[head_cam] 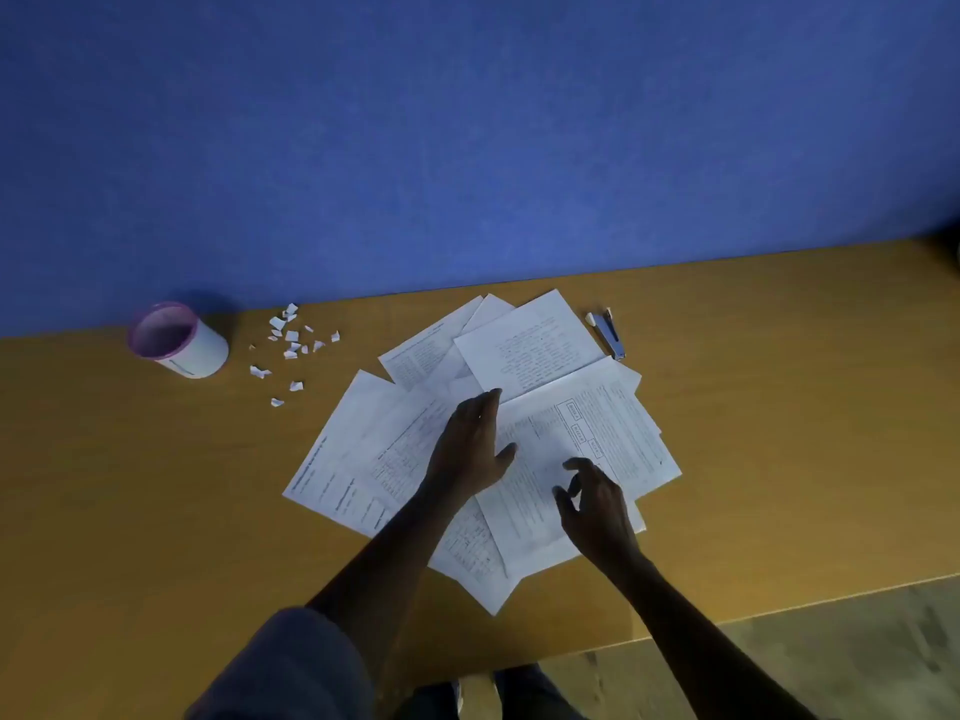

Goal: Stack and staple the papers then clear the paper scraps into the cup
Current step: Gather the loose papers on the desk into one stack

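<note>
Papers (343, 449): several printed sheets fanned loosely across the middle of the table (156, 485), overlapping at different angles, not squared into a stack
Top sheet (613, 433): lies tilted on the right side of the spread, and both hands are on or over it
Left hand (472, 444): flat on the papers near the middle of the spread, fingers straight and close together pointing toward the wall (467, 122), thumb spread out to the right over the left edge of the top sheet; it grips nothing
Right hand (592, 496): over the near part of the top sheet, fingers bent like a claw with the thumb apart from them; nothing is pinched between them, and I cannot tell whether the fingertips touch the paper
Stapler (609, 332): blue, lying on the table just beyond the far right corner of the papers, well apart from both hands
Cup (179, 340): white with a purple rim, standing at the far left near the wall
Scraps (291, 337): small white bits scattered on the table between the cup and the papers, none in either hand
Sleeve (291, 662): dark, on the left arm at the bottom edge
</note>
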Demonstrator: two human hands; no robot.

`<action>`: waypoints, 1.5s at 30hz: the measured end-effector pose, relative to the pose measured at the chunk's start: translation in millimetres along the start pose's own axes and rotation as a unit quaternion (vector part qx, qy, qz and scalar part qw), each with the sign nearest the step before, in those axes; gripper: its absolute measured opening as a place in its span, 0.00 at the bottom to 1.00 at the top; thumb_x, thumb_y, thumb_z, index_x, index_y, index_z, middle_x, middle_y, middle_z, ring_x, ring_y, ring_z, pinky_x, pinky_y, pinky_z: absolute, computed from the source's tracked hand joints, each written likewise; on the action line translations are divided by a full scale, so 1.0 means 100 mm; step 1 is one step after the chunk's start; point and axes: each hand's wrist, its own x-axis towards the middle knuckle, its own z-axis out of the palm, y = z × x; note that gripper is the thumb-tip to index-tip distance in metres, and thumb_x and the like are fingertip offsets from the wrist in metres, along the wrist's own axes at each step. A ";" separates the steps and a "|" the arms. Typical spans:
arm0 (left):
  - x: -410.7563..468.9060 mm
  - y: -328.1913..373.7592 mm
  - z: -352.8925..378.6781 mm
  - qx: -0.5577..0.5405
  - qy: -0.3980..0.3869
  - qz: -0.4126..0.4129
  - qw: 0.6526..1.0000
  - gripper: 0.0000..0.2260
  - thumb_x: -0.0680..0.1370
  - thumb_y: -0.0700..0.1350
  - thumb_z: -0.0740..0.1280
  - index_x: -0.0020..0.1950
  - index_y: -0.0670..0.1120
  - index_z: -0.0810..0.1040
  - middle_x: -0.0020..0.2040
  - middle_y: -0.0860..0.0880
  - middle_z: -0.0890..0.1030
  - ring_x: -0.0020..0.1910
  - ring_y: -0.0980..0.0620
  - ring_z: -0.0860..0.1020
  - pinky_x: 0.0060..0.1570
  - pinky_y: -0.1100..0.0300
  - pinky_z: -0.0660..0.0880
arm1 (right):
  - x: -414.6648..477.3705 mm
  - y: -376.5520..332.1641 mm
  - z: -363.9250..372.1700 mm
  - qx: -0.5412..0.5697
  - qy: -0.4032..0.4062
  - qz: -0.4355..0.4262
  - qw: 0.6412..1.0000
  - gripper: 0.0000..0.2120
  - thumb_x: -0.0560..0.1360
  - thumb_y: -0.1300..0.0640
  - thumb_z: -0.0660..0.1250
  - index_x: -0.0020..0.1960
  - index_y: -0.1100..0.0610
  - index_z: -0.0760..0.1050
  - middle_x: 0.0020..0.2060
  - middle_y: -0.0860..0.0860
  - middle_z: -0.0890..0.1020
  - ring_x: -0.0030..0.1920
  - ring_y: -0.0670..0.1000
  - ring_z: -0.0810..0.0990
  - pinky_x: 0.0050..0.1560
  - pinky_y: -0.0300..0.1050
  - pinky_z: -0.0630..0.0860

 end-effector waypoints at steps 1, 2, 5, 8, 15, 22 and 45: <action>0.06 0.03 0.03 0.004 -0.008 0.002 1.000 0.38 0.77 0.60 0.70 0.81 0.48 0.59 0.79 0.46 0.68 0.77 0.45 0.69 0.72 0.48 0.71 | -0.01 0.04 0.03 0.002 -0.002 0.012 1.000 0.17 0.73 0.63 0.77 0.60 0.61 0.78 0.48 0.56 0.85 0.42 0.52 0.84 0.45 0.42 0.82; 0.10 0.06 0.04 0.009 -0.010 -0.002 1.000 0.38 0.78 0.60 0.70 0.81 0.47 0.59 0.79 0.46 0.68 0.77 0.45 0.69 0.72 0.48 0.71 | -0.02 0.02 0.01 0.006 -0.009 0.025 1.000 0.17 0.73 0.63 0.77 0.60 0.62 0.78 0.49 0.56 0.85 0.43 0.53 0.84 0.46 0.42 0.81; 0.20 0.11 0.10 0.043 -0.031 -0.012 0.999 0.37 0.79 0.58 0.69 0.81 0.46 0.58 0.79 0.45 0.67 0.76 0.44 0.69 0.72 0.49 0.70 | -0.05 0.08 0.07 -0.009 -0.027 0.044 0.999 0.17 0.74 0.62 0.76 0.60 0.62 0.77 0.52 0.57 0.84 0.48 0.56 0.85 0.50 0.45 0.82; 0.24 0.12 0.16 0.069 -0.030 -0.010 0.997 0.35 0.80 0.57 0.68 0.81 0.45 0.58 0.77 0.44 0.70 0.73 0.44 0.72 0.71 0.50 0.71 | -0.05 0.14 0.09 -0.009 -0.024 0.049 0.998 0.16 0.73 0.62 0.76 0.59 0.61 0.77 0.52 0.56 0.84 0.49 0.56 0.85 0.50 0.43 0.81; 0.33 0.11 0.20 0.066 0.010 -0.037 0.997 0.25 0.78 0.57 0.70 0.71 0.46 0.71 0.67 0.44 0.77 0.64 0.47 0.76 0.63 0.52 0.74 | -0.09 0.18 0.14 0.008 -0.005 0.024 1.000 0.15 0.71 0.62 0.77 0.55 0.61 0.77 0.50 0.56 0.85 0.45 0.56 0.84 0.47 0.40 0.79; 0.22 0.11 0.11 -0.055 0.066 0.015 0.996 0.16 0.79 0.50 0.72 0.63 0.44 0.82 0.62 0.47 0.85 0.60 0.46 0.84 0.61 0.52 0.80 | -0.08 0.22 0.09 0.030 0.063 0.034 0.997 0.17 0.73 0.60 0.76 0.59 0.60 0.76 0.55 0.56 0.82 0.51 0.56 0.82 0.50 0.54 0.86; 0.00 0.27 -0.07 -0.519 0.166 -0.294 0.785 0.18 0.85 0.57 0.58 0.41 0.55 0.82 0.45 0.55 0.86 0.49 0.49 0.85 0.55 0.47 0.82 | 0.78 0.03 -0.92 0.393 0.112 0.165 0.898 0.07 0.78 0.66 0.70 0.55 0.60 0.82 0.48 0.52 0.87 0.47 0.53 0.85 0.50 0.50 0.82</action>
